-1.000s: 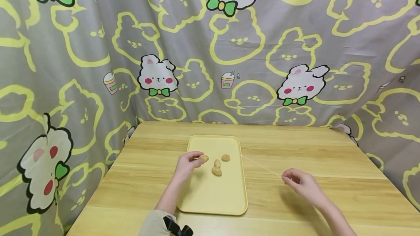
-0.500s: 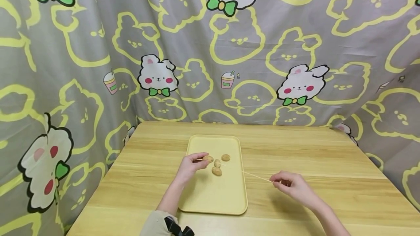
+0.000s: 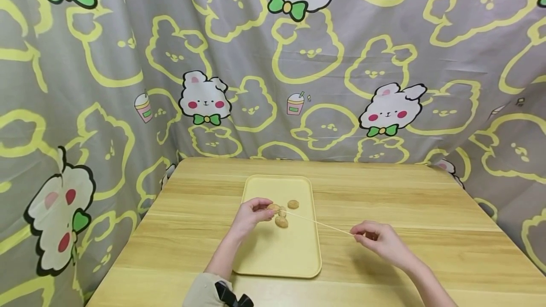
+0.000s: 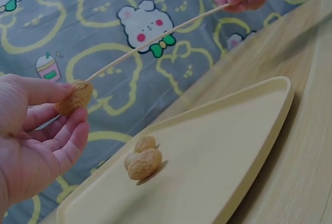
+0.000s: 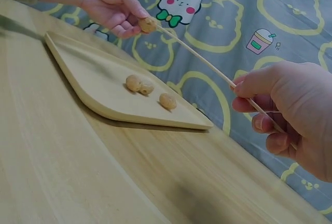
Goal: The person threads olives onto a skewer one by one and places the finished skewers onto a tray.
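A wrinkled golden-brown oval ball of food point(image 4: 74, 98) is pinched between the thumb and fingers of my left hand point(image 3: 250, 214), held up over the yellow tray point(image 3: 277, 257). My right hand point(image 3: 381, 243), off to the right above the table, grips a thin bamboo skewer point(image 5: 199, 58) near its rear end. The skewer slants up leftward in the right wrist view, and its far tip meets the side of the held ball. Three similar balls lie on the tray: one stands apart point(image 5: 167, 101), while two others point(image 5: 133, 83) sit close together.
The tray rests on a light wood-grain table point(image 3: 384, 193) and has a low raised rim. Behind the table hangs a grey curtain point(image 3: 256, 60) with yellow outlines and rabbit faces. A black strap or bow point(image 3: 232, 295) is on the left sleeve.
My left hand has moved slightly right with the ball. My right hand has come left, bringing the skewer's tip from beyond the tray's right edge to the ball.
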Action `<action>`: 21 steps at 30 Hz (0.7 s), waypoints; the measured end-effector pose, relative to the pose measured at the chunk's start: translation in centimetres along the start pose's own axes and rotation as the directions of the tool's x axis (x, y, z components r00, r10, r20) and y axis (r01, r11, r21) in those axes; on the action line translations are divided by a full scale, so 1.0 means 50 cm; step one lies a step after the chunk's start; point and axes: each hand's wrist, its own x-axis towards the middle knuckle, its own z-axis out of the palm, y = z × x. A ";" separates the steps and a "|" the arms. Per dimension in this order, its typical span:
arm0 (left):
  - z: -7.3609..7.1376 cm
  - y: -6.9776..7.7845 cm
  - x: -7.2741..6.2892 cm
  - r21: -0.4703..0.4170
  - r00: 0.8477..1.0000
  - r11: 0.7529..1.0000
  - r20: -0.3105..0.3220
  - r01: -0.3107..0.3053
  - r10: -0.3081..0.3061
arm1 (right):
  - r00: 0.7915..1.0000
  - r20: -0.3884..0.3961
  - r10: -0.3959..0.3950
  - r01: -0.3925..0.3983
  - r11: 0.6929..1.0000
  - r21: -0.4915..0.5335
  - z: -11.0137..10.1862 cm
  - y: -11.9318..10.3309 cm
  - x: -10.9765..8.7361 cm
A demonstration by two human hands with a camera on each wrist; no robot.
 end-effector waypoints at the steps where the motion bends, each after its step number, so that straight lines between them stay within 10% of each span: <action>1: 0.000 0.000 0.000 -0.001 1.000 1.000 0.000 -0.002 0.002 | 1.000 0.002 0.003 -0.003 1.000 0.000 0.001 0.004 0.000; 21: -0.004 -0.003 -0.013 -0.065 0.991 0.997 0.121 -0.045 0.053 | 0.998 -0.008 -0.067 0.068 0.993 0.099 0.017 0.074 -0.013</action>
